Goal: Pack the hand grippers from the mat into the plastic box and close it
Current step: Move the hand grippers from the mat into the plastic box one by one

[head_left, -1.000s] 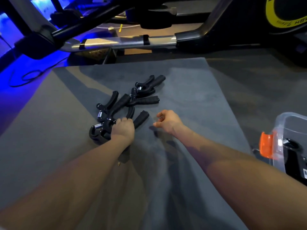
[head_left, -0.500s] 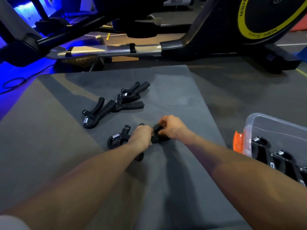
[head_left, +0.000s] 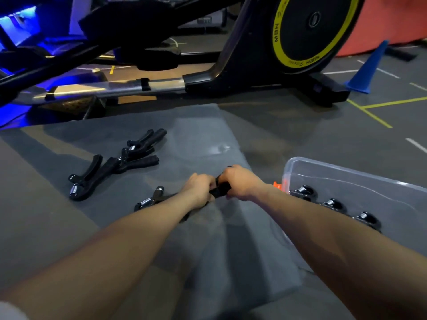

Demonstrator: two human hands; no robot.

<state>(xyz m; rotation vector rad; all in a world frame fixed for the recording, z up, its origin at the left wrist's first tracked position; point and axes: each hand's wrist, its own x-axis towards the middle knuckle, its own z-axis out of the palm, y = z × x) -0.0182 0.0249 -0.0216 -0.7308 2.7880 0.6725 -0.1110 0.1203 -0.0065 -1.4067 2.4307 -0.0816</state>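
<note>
Nearest, two bare forearms over a grey mat, the left hand and the right hand close together, both curled around the handles of one black hand gripper — spring end low over the mat to the left. Just right of the mat, on the dark floor, a clear plastic box with an orange latch, more grippers in a row inside; farther left on the mat, three loose grippers in a tangle. Beyond — an exercise machine with a yellow-ringed wheel, a blue cone, yellow and white floor lines, blue light at far left.
</note>
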